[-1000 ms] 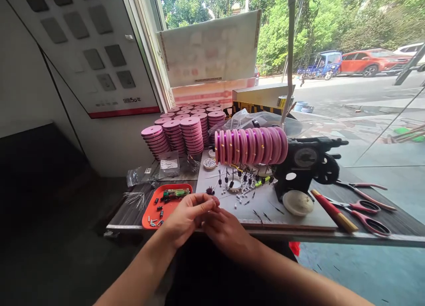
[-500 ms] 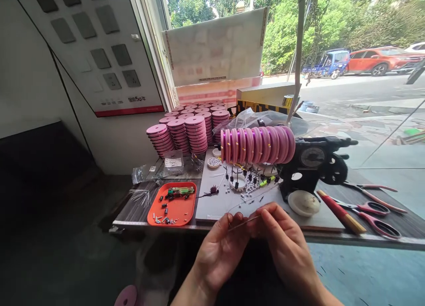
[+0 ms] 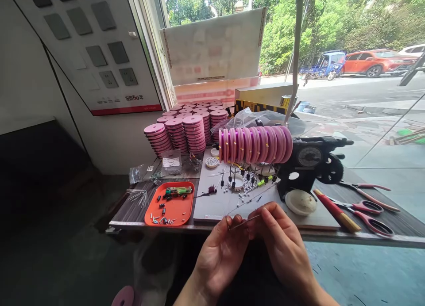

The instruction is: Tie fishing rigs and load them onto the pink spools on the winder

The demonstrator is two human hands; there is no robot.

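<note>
My left hand [image 3: 217,253] and my right hand [image 3: 282,239] meet just in front of the table's near edge, both closed in a pinch. Between their fingertips runs a thin needle-like rod [image 3: 244,223]; its exact kind is too small to make out. A fine line [image 3: 239,204] stretches from the board up toward the pink spools [image 3: 255,144], mounted in a row on a black winding stand [image 3: 308,160]. Black stoppers [image 3: 233,181] hang on threads below the spools. White beads [image 3: 247,186] lie scattered on the pale board [image 3: 210,208] beyond my fingers.
To the left sits an orange tray [image 3: 189,213] with small black and metal parts. Stacked pink spools [image 3: 194,131] stand behind it. On the right are a round white dish [image 3: 300,203], a red-handled brush [image 3: 337,211], scissors [image 3: 368,215] and pliers [image 3: 372,195].
The view has shifted slightly, so the table's contents appear a little further left. My hands keep almost the same pose, still pinching the thin rod.
</note>
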